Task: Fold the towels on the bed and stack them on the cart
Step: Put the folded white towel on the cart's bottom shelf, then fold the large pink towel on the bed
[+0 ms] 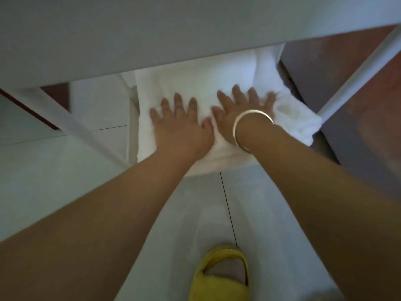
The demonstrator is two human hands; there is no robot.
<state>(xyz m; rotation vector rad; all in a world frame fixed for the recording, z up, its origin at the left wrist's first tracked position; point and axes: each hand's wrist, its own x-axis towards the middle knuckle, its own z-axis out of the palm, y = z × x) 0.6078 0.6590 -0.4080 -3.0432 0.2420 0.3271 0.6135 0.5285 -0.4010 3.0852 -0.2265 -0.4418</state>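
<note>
1. The left hand [180,124] lies flat, palm down, on a white folded terry towel [195,83], its fingers straight and spread wide toward 12 o'clock and holding nothing.
2. At 9 o'clock from that hand, a white slanted bar [71,127] of the cart frame runs down past the towel's left edge.
3. The towel sits on the cart's lower level, under the pale grey flat top shelf [152,40] that fills the view from 10 to 2 o'clock. The towel's near edge hangs a little over the white tiled floor [54,170].
4. At 6 o'clock in the view, a yellow open-toed slipper [212,287] stands on the floor beside a dark grout line.
5. The right hand [240,111] presses flat on the same towel, just beside the left hand with the thumbs almost touching. Its fingers are straight and fanned toward 1 o'clock, their tips blurred, and nothing is gripped.
6. A plain silver metal bangle [235,129] circles the right wrist.
7. At 3 o'clock from the right hand, more white towelling [299,120] bulges out. Whether it is a separate towel cannot be told.
8. At 2 o'clock, another white frame bar [358,77] crosses a reddish-brown surface [347,51].
</note>
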